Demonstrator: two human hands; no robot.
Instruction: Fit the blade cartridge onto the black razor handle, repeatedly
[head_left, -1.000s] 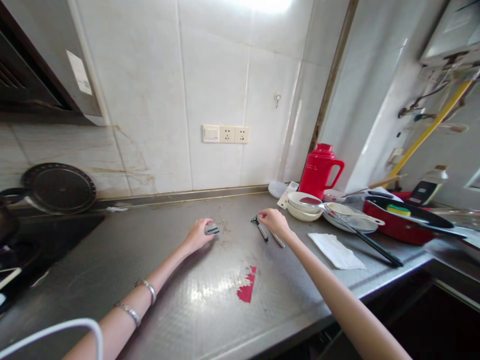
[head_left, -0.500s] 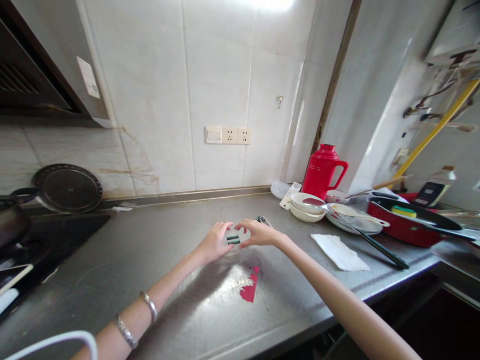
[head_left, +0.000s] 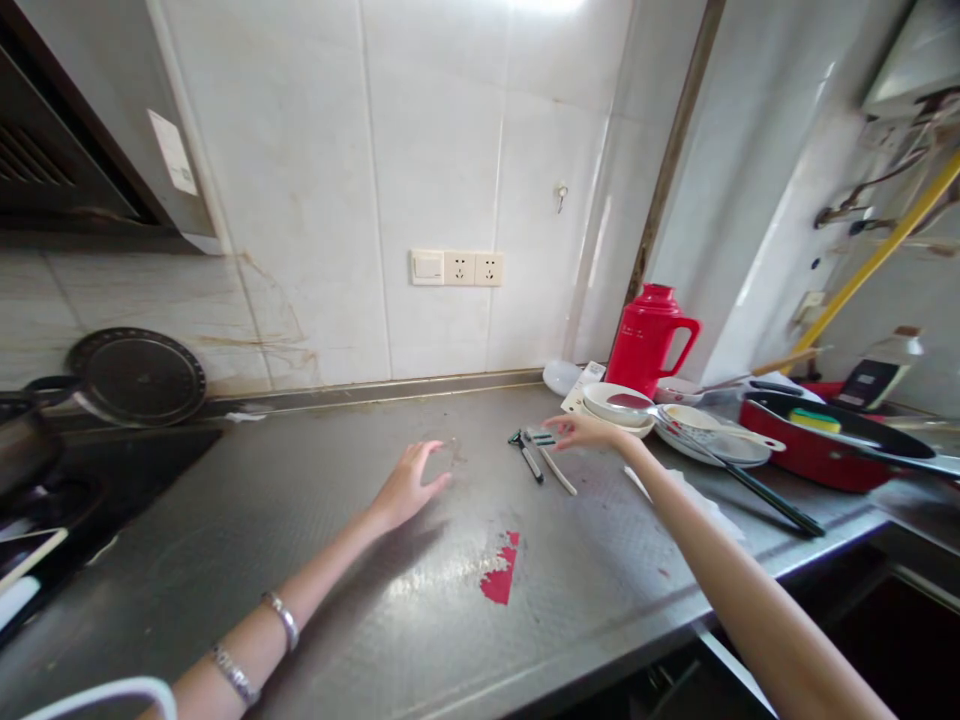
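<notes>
My left hand (head_left: 411,488) is over the metal counter (head_left: 420,620), fingers apart and nothing in it. Between the fingertips of my right hand (head_left: 585,433) is a small clear piece with dark green stripes (head_left: 543,438), near the bowls. Just below and left of it, a razor with a dark head and grey handle (head_left: 530,462) lies on the counter. Beside that razor lies a slim white handle (head_left: 561,474), its upper end partly covered by the striped piece. A torn red patch (head_left: 501,575) marks the counter nearer to me.
On the right are stacked bowls (head_left: 616,402), a red thermos jug (head_left: 649,340), plates, a long dark-handled utensil and a red pan (head_left: 810,455). White tissue (head_left: 705,505) lies partly behind my right forearm. A black stove (head_left: 97,490) and pot are at left.
My hands have moved apart. The left let go of the striped piece and shifted left and down; the right carried it to the right. The razor and white handle are now more exposed.
</notes>
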